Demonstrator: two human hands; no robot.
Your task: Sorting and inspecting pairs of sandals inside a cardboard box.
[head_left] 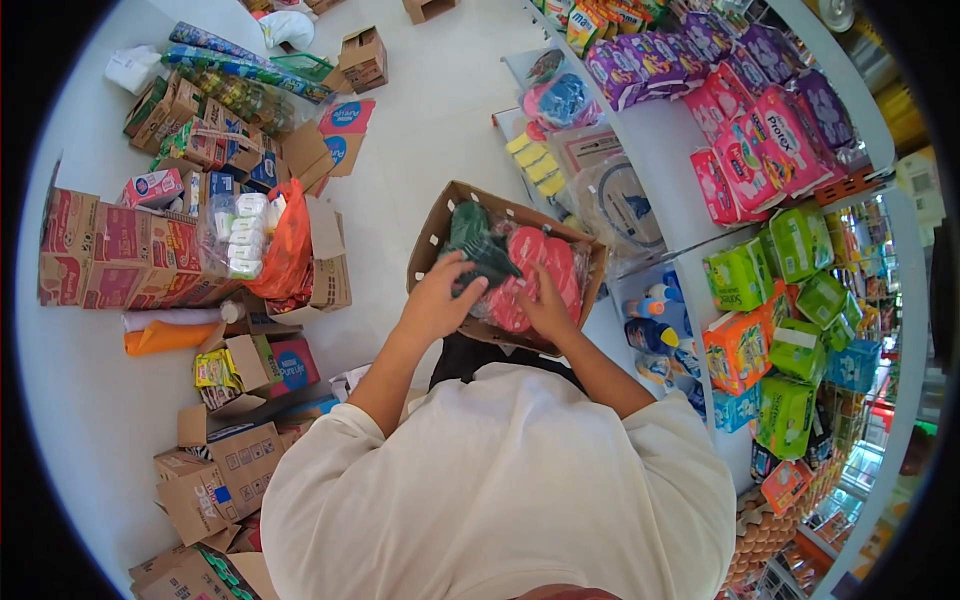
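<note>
In front of me is an open cardboard box [430, 226] holding red, rounded items [552, 262] under clear plastic. A dark green, plastic-wrapped bundle [484, 257] lies across its left half; its kind cannot be made out. My left hand [440, 298] grips the near left edge of that bundle, thumb and fingers curled on the wrap. Over the red items, my right hand [547, 310] has its fingers bent on the clear plastic, close to the bundle's right end. Both hands partly cover the contents.
Shelves on my right hold pink packs [765, 150], purple packs [640, 68], green packs [795, 370] and bottles [655, 335]. Yellow packs [537, 165] lie beyond the box. To my left stand stacked cartons [120, 250], an orange bag [290, 250] and open boxes [240, 470].
</note>
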